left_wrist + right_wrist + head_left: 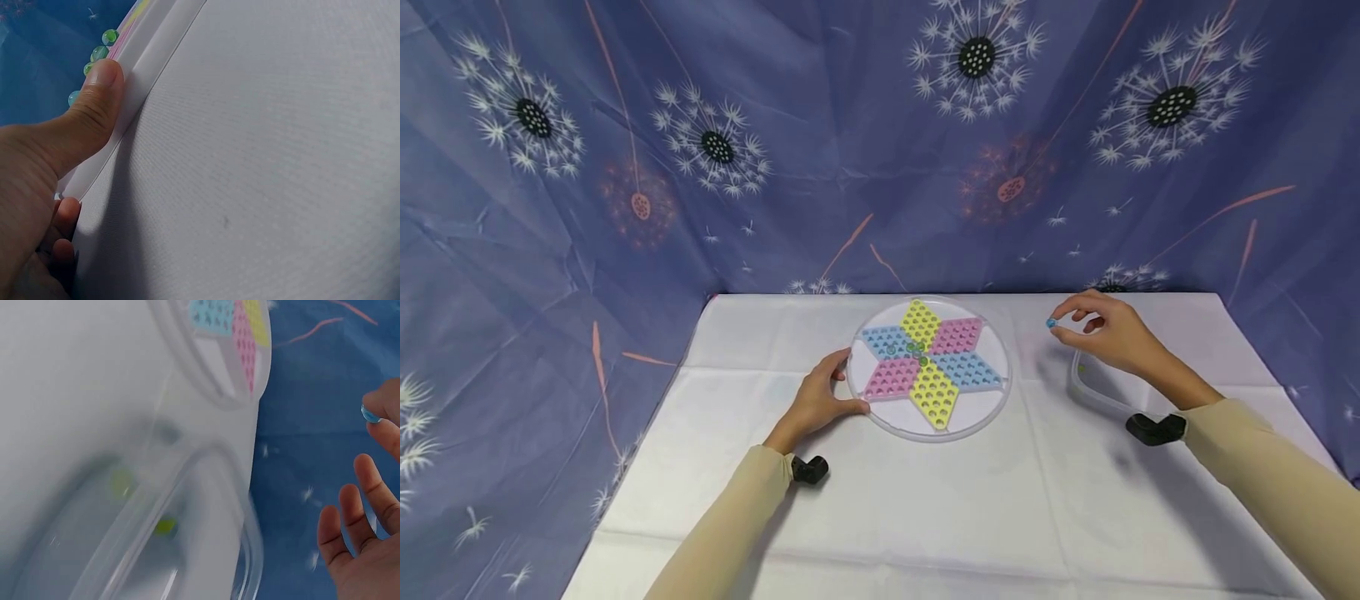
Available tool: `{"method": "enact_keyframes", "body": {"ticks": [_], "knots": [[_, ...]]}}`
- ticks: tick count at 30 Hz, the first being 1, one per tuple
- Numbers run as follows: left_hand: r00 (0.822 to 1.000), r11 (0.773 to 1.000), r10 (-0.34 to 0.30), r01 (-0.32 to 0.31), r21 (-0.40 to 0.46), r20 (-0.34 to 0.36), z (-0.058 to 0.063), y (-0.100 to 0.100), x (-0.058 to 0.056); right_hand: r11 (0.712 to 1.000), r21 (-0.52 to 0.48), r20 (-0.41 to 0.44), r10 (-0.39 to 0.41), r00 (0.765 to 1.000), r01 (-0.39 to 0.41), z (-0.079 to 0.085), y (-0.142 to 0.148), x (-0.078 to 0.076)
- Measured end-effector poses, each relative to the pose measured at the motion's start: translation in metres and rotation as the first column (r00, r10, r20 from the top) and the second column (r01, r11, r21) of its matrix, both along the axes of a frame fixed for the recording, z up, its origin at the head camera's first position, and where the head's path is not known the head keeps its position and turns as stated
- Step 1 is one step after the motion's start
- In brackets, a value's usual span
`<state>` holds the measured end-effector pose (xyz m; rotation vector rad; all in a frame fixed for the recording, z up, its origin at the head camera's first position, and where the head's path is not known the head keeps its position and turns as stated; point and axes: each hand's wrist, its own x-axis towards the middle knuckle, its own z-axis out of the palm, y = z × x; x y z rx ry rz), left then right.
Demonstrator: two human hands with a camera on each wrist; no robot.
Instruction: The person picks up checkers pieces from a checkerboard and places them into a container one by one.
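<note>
A round white Chinese checkers board [977, 417] with a star of yellow, pink and blue points lies on the table. My left hand [815, 398] holds its left edge, thumb on the rim in the left wrist view and other fingertips lower, beside the edge. Several green and blue-green marbles [100, 53] sit in the board's holes near its middle and left. My right hand [1108, 332] is raised right of the board and pinches a blue marble [370, 414] between thumb and index finger. Its other fingers are loosely bent.
A clear plastic container [1086, 393] stands on the table under the right hand, with a yellow-green marble [165, 525] in it. White cloth [985, 508] covers the table. A blue dandelion-print curtain [850, 150] hangs behind and at the sides.
</note>
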<state>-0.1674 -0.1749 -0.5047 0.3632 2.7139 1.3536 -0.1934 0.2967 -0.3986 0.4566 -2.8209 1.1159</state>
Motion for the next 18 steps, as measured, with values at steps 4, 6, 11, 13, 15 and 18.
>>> {"method": "enact_keyframes", "body": {"ticks": [4,6,11,13,15,18], "knots": [[1.000,1.000,-0.003,0.003,-0.005,-0.001,0.000,0.000,-0.001,1.000,0.014,0.001,-0.026,1.000,0.026,-0.003,0.017,0.008],[1.000,1.000,-0.004,0.004,-0.005,-0.004,0.001,0.001,-0.001,0.999,0.021,-0.005,-0.035,0.999,0.035,-0.005,0.025,0.011],[1.000,1.000,-0.002,0.002,-0.004,0.002,0.001,0.001,-0.001,0.998,0.029,-0.028,-0.057,0.998,0.058,-0.007,0.042,0.018],[1.000,1.000,-0.003,0.003,-0.010,0.004,0.000,0.001,-0.001,0.997,0.026,-0.033,-0.067,0.997,0.068,-0.007,0.047,0.020],[1.000,1.000,-0.004,0.004,-0.016,0.007,0.000,0.001,-0.001,0.997,0.025,-0.033,-0.075,0.997,0.075,-0.008,0.051,0.022],[1.000,1.000,-0.003,0.003,-0.026,0.007,0.001,0.001,-0.001,0.997,0.021,-0.027,-0.078,0.997,0.078,-0.010,0.055,0.024]]}}
